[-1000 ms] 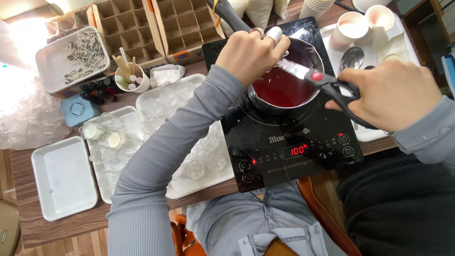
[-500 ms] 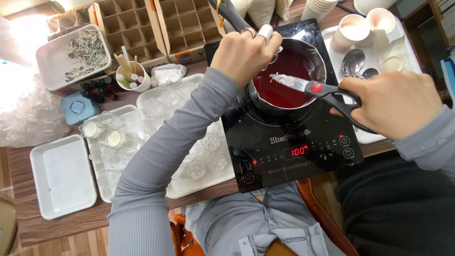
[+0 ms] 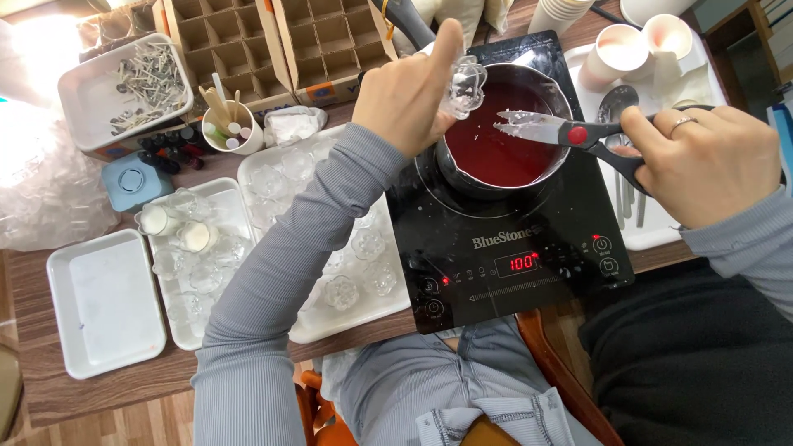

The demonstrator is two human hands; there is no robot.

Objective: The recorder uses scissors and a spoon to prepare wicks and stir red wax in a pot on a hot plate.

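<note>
My left hand (image 3: 405, 99) grips a small clear flower-shaped glass cup (image 3: 464, 87) over the left rim of a steel pot (image 3: 453, 172). The pot is full of dark red liquid (image 3: 504, 153) and stands on a black induction cooker (image 3: 512, 248) with a lit red display. My right hand (image 3: 702, 165) holds black-handled scissors (image 3: 566, 132) with a red pivot. Their blades are slightly apart and point left over the liquid, close to the cup without touching it.
Left of the cooker lies a white tray (image 3: 264, 165) of empty clear glass cups. A smaller tray (image 3: 235, 206) holds two white-filled cups, with an empty white tray (image 3: 103, 301) beside it. Cardboard dividers (image 3: 273, 41), a wick tray (image 3: 124, 87) and a stick cup (image 3: 227, 124) stand behind. Spoons and paper cups (image 3: 628, 49) are right.
My left hand has lifted the glass cup up from the pot's rim, thumb now raised. The scissors have swung so the blades point level toward the cup.
</note>
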